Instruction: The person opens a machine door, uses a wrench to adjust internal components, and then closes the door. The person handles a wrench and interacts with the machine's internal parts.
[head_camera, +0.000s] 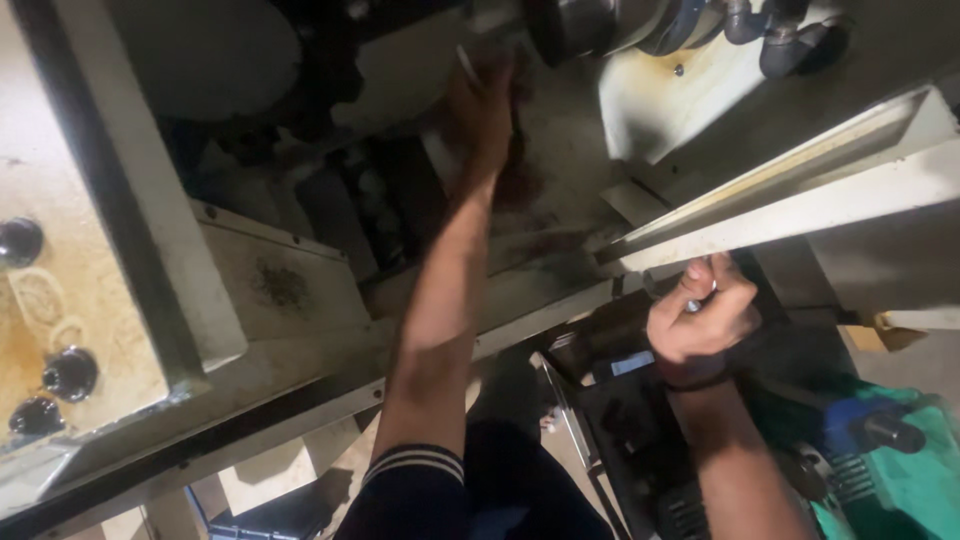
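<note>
Head cam looks down over a grimy, cream-painted machine (150, 260), probably a lathe. The person's left hand (483, 115) is stretched way up into the dark middle of it, resting against a shiny metal part (480, 50) right under the round steel chuck (590, 25); it's too dim and blurry to tell whether those fingers are gripping or just pressing. The right hand (700, 315) is much closer in, fingers curled tight around a small metal handle (692, 303) tucked just under the pale slanted rail (800, 190). Black knobs (68, 372) sit on the panel at far left, and a green and blue motor (890, 460) shows at bottom right.
</note>
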